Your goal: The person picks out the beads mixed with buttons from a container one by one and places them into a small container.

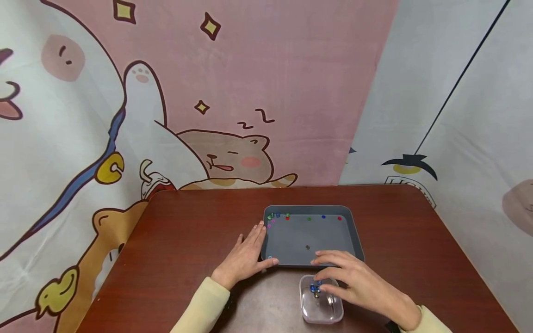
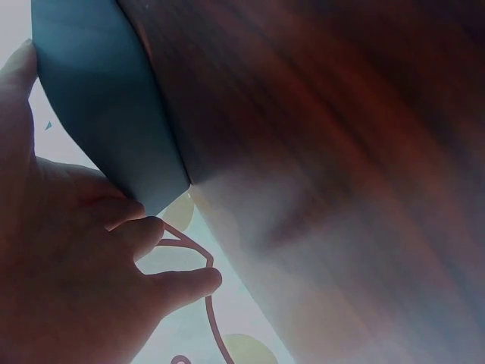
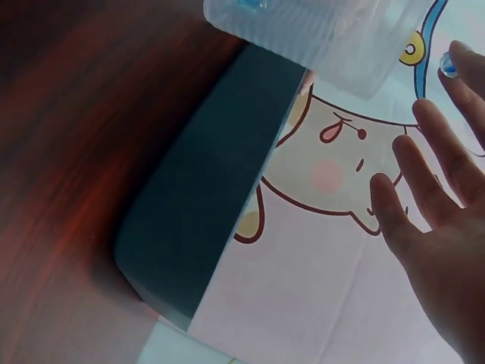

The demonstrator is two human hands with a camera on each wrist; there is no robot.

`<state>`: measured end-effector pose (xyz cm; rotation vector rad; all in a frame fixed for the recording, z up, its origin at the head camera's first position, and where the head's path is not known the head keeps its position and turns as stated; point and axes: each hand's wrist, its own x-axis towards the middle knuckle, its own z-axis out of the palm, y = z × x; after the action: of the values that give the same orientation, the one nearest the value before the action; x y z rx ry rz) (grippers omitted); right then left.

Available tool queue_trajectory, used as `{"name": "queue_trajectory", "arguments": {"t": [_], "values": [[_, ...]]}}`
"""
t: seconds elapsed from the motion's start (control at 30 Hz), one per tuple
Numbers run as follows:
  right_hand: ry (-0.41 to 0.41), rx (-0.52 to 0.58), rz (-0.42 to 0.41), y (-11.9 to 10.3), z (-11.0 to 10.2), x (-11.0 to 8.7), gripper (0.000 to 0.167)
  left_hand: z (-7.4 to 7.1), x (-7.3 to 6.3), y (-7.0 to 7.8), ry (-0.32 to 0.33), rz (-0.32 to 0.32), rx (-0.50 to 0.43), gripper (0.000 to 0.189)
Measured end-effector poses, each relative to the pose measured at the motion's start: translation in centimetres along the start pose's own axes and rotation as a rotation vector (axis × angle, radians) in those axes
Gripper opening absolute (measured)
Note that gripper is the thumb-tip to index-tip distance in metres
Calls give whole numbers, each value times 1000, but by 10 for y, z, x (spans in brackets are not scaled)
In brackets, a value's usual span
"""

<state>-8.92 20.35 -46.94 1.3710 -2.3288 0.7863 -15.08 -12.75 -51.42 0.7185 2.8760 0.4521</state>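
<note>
My left hand (image 1: 246,260) lies along the left side of a grey tray (image 1: 356,240), its fingers straight and its thumb at the front rim. In the left wrist view its fingertips touch the tray's wall (image 2: 106,98). Above a clear plastic box (image 1: 306,312), my right hand (image 1: 354,280) pinches a small shiny blue bead (image 3: 449,65) between thumb and index finger. The other fingers of that hand are spread. Inside the box lie several blue beads (image 1: 313,288) and a brownish one (image 1: 316,294). The box stands in front of the tray.
Small coloured pieces lie in the tray: several at its back left corner, then a green (image 1: 309,219), a blue (image 1: 323,217) and a red piece (image 1: 339,218) along the back. A dark bead (image 1: 307,247) sits nearer the front. A brown table (image 1: 187,236) meets a cartoon-printed cloth (image 1: 308,115).
</note>
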Motion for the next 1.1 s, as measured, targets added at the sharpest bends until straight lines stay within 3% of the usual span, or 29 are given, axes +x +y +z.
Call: {"name": "queue_trajectory", "arguments": {"t": [0.2, 0.7, 0.97, 1.1], "values": [[0, 27, 6, -2, 6, -7, 25, 1, 1, 0, 5, 4, 6, 105], [-5, 14, 5, -1, 12, -14, 22, 0, 0, 0, -1, 7, 13, 106], [-69, -17, 57, -3, 9, -10, 31, -1, 1, 1, 5, 9, 20, 105], [-50, -11, 65, -1, 3, -3, 31, -1, 1, 1, 5, 8, 21, 105]]}}
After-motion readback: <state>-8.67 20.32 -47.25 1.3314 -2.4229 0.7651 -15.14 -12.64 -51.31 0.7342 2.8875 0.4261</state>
